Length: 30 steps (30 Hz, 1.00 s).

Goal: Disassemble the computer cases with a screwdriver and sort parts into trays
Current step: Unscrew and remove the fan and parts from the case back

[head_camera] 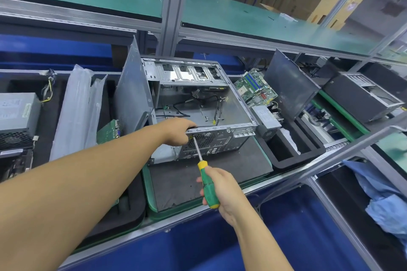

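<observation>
An open grey computer case [198, 103] lies on its side on a dark mat [198, 174], its inside showing loose black cables. My left hand [176, 131] grips the near top edge of the case's rear panel. My right hand [220, 189] holds a green-and-yellow screwdriver [208, 185] by the handle. The screwdriver's tip meets the rear panel just under my left hand, beside the fan grille. A removed side panel [134, 92] leans upright against the case's left side.
A black foam tray [293, 160] on the right holds a green motherboard [255, 87], a small power supply [266, 117] and another panel [290, 83]. Left trays hold a power supply [17, 112], plastic sleeves [77, 112] and a circuit board [108, 131]. Another case [361, 97] sits far right.
</observation>
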Tool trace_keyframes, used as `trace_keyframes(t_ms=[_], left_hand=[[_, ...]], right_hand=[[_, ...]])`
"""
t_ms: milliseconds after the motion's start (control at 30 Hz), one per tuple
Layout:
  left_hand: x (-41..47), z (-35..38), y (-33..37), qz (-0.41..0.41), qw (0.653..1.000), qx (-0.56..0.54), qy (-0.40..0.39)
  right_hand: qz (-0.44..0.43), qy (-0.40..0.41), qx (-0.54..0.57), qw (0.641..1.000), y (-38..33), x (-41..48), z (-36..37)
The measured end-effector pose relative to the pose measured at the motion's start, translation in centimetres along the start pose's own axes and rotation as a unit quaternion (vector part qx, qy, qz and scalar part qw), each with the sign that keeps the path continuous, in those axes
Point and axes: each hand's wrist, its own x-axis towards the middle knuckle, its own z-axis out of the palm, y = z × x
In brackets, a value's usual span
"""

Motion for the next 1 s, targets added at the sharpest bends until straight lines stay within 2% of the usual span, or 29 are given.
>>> trace_keyframes(t_ms=[100, 333, 500, 700, 1000], left_hand=[[-0.3, 0.7, -0.1, 0.011, 0.999, 0.019, 0.040], [-0.9, 1.9, -0.3, 0.040, 0.991, 0.049, 0.117], [-0.9, 2.2, -0.4, 0.042, 0.988, 0.051, 0.142], [-1.0, 2.5, -0.6, 0.076, 0.979, 0.072, 0.173], [-1.1, 2.5, -0.7, 0.105, 0.977, 0.082, 0.169]], right_hand=[[0.012, -0.008, -0.004, 1.000, -0.1, 0.1, -0.1], [-0.031, 0.026, -0.016, 0.999, 0.6, 0.0, -0.2], [-0.040, 0.012, 0.011, 0.999, 0.3, -0.3, 0.0], [-0.010, 0.002, 0.037, 0.999, -0.1, -0.4, 0.2], [-0.075, 0.037, -0.054, 0.995, 0.5, 0.1, -0.5]])
